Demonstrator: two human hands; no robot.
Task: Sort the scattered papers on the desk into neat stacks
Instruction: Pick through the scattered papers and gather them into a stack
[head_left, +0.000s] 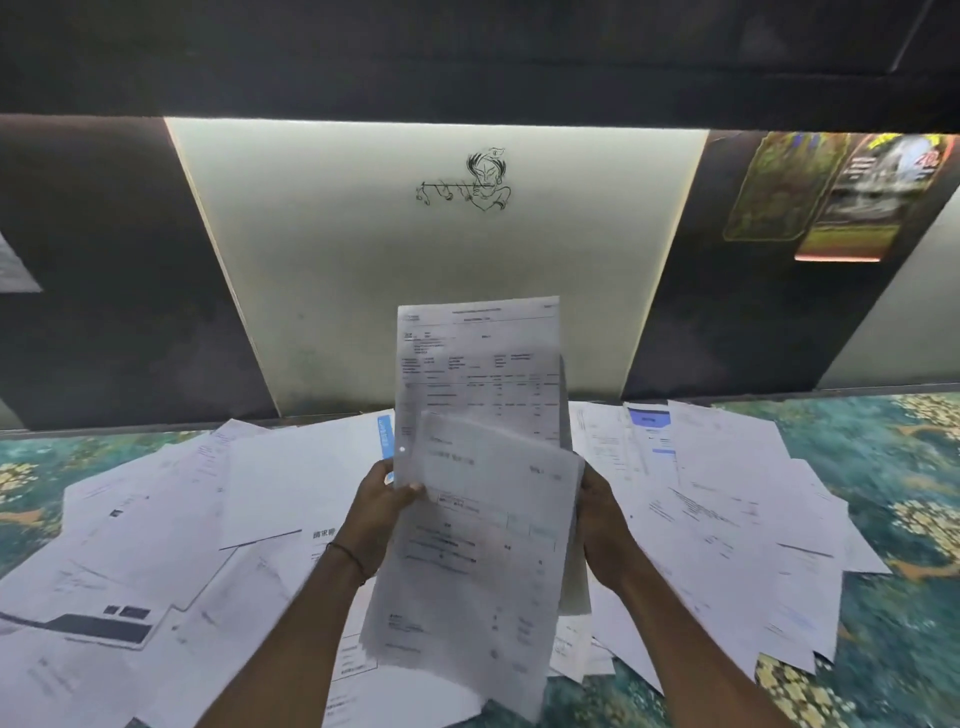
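I hold a bundle of printed sheets upright above the desk, in the middle of the view. My left hand grips its left edge with the thumb on the front sheet. My right hand grips the right edge, with its fingers hidden behind the paper. A taller sheet rises at the back of the bundle. A shorter front sheet tilts to the right. Loose papers lie scattered on the left of the desk and on the right, overlapping at many angles.
The desk carries a teal floral cover. Behind it stands a white wall panel with a small line drawing, between dark panels. Colourful posters hang at the upper right. A dark shelf runs overhead.
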